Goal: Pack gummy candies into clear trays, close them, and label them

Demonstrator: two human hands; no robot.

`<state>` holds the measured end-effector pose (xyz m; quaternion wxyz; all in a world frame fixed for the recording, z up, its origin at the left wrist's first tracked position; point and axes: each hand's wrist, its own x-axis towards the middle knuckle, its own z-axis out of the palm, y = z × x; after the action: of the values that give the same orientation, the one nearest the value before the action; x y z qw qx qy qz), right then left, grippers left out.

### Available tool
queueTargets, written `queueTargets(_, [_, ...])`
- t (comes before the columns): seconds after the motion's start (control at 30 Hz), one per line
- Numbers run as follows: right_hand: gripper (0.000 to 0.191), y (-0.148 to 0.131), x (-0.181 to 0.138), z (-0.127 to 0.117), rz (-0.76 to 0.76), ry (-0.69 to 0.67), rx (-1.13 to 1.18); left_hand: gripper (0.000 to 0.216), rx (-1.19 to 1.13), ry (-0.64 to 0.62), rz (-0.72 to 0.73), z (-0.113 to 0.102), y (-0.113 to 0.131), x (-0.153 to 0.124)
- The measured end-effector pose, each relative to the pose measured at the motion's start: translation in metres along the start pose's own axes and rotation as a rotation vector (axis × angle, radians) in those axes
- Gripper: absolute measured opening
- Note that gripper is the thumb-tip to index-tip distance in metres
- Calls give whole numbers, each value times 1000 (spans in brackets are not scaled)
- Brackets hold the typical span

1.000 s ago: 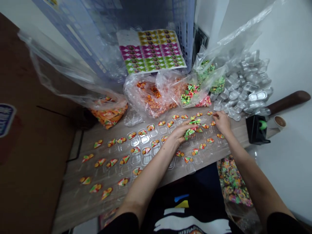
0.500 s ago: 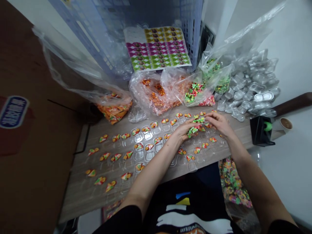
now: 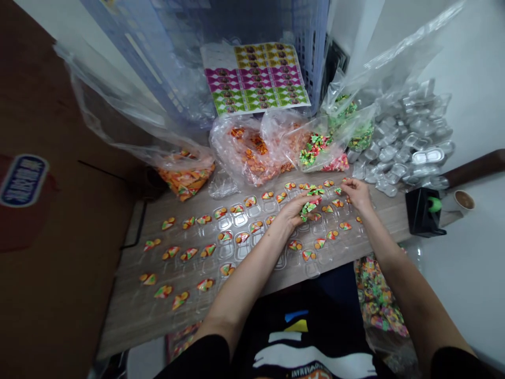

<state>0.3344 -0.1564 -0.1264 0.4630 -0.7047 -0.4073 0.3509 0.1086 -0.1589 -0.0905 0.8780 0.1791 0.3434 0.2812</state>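
Note:
My left hand (image 3: 295, 209) is cupped around a handful of small green pieces (image 3: 309, 209), with some pink among them. To its right, my right hand (image 3: 358, 195) is pinched above the back row of clear plastic containers. A small green piece (image 3: 338, 191) shows at its fingertips. Rows of clear containers (image 3: 241, 252) cover the table on both sides of my hands. Many of them hold a pizza-slice-shaped piece (image 3: 189, 254) with a round orange one. My left hand and forearm hide some of the containers.
Open plastic bags of orange pieces (image 3: 252, 160), green and pink pieces (image 3: 315, 150) and slice pieces (image 3: 185, 176) line the back. Behind stands a blue crate (image 3: 158, 58) with a label sheet (image 3: 256, 79). On the right are piled clear containers (image 3: 418, 137), a black tape dispenser (image 3: 422, 213) and a cup (image 3: 464, 201).
My right hand has moved away from the handful in my left hand, to the right, with a small green piece now at its fingertips. My left hand has barely shifted.

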Motion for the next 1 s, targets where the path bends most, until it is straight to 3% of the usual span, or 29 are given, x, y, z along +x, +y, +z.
queueTargets(0.33, [13,5,3,9,-54,-31,-142,30,-78,-28,31,-12,8,-10])
queueTargets(0.53, [6,1,-10,13,-373,35,-661,27,-70,-13,29,-9,8,-13])
queueTargets(0.63, [12,-2,-12,12,-383,42,-733,29,-60,-7,37,-10,7,-13])
queueTargets(0.8, [22,-20,-23,12,-348,30,-448,32,-19,14,45,-8,6,-12])
queueTargets(0.93, [31,-43,-43,26,-261,-333,-32,31,17,36,61,1,3,-9])
queueTargets(1.0, [33,-50,-49,32,-221,-409,59,31,13,50,73,5,2,-8])
